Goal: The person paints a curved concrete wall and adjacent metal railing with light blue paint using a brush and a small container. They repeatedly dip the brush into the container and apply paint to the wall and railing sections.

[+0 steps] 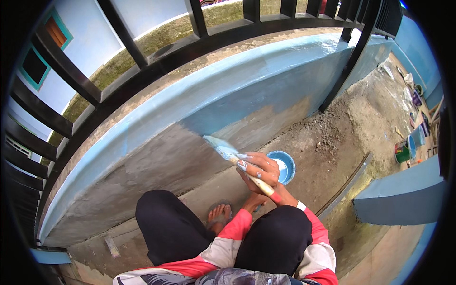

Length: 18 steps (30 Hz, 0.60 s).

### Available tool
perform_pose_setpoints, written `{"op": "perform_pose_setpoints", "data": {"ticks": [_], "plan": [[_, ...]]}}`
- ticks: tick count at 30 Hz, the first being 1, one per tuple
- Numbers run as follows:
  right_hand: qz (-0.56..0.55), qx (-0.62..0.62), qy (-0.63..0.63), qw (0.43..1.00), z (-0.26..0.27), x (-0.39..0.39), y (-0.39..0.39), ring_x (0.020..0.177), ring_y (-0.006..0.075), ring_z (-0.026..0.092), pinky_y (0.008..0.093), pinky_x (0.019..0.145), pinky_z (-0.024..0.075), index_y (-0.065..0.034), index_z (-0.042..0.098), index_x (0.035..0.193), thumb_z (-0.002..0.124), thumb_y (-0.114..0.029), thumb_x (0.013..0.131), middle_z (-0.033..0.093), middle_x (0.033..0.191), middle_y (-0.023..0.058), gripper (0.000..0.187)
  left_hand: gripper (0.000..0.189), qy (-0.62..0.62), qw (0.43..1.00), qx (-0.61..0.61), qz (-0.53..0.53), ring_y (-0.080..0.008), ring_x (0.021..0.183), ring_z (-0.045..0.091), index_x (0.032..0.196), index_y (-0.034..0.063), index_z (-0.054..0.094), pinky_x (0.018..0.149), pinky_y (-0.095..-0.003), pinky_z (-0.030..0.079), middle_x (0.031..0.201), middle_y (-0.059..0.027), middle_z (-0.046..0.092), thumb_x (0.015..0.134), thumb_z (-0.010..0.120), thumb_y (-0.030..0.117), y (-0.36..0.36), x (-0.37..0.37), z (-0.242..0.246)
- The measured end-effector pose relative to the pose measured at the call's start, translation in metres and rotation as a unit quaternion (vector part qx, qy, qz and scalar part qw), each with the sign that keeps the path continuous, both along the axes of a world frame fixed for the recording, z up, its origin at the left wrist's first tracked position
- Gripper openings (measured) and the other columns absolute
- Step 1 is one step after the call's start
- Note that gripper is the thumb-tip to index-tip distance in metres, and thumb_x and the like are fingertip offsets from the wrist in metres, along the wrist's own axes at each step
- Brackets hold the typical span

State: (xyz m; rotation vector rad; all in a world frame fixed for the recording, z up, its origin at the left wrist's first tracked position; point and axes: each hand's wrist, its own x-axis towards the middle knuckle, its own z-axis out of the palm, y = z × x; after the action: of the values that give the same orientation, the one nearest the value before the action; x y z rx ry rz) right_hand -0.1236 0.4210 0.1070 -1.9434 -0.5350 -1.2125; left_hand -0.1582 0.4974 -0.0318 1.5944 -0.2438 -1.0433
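My right hand (pixel 262 169), spotted with pale blue paint, grips a paintbrush (pixel 265 187) by its wooden handle, which ends in red. The brush's bristles (pixel 217 145), loaded with light blue paint, touch the low wall (pixel 153 164) at the edge of a blue painted patch (pixel 228 110). Bare grey cement shows to the left of that patch and below it. My left hand (pixel 253 202) is low between my knees, partly hidden behind my right wrist; its fingers cannot be made out. Just beyond my right hand, a blue tub (pixel 293 167) with pale paint inside stands on the ground.
Black metal railings (pixel 171 50) run above the wall's light blue ledge (pixel 228 76). A black post (pixel 351 71) stands to the right. Rubble (pixel 326 133), a long curved strip (pixel 351 185), a paint can (pixel 402 151) and a blue-grey block (pixel 399 203) lie on the right side.
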Motion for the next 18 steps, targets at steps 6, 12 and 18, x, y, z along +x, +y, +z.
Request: {"op": "perform_pose_setpoints", "data": {"ticks": [6,12,18], "plan": [[-0.089,0.172,0.100,0.976,-0.015,0.021,-0.055,0.100,0.0293,0.067,0.0368,0.087,0.0542,-0.0007,0.072,0.105,0.079,0.002,0.080,0.067,0.108,0.0151,0.026,0.029,0.011,0.999,0.045,-0.007,-0.0128,0.042,0.048,0.088,0.0005,0.062,0.041,-0.0343,0.036,0.060,-0.0028,0.054,0.090,0.071,0.027,-0.008,0.003,-0.001],[-0.154,0.240,-0.022,0.958,-0.006,0.001,-0.062,0.093,0.0253,0.067,0.0357,0.081,0.0549,0.0011,0.066,0.104,0.073,0.008,0.082,0.067,0.107,0.0163,0.024,0.032,0.034,0.997,0.072,0.004,-0.0116,0.042,0.047,0.097,-0.0034,0.062,0.041,-0.0326,0.035,0.060,-0.0030,0.053,0.092,0.071,0.027,-0.003,0.005,0.007],[0.050,0.161,0.042,0.985,0.007,0.018,-0.001,0.089,0.0303,0.072,0.0362,0.075,0.0579,-0.0069,0.072,0.104,0.079,0.004,0.075,0.073,0.101,0.0137,0.031,0.034,0.034,0.998,0.060,0.000,-0.0093,0.043,0.046,0.107,-0.0074,0.058,0.039,-0.0294,0.032,0.061,-0.0030,0.054,0.092,0.069,0.021,-0.006,0.003,-0.009]]}}
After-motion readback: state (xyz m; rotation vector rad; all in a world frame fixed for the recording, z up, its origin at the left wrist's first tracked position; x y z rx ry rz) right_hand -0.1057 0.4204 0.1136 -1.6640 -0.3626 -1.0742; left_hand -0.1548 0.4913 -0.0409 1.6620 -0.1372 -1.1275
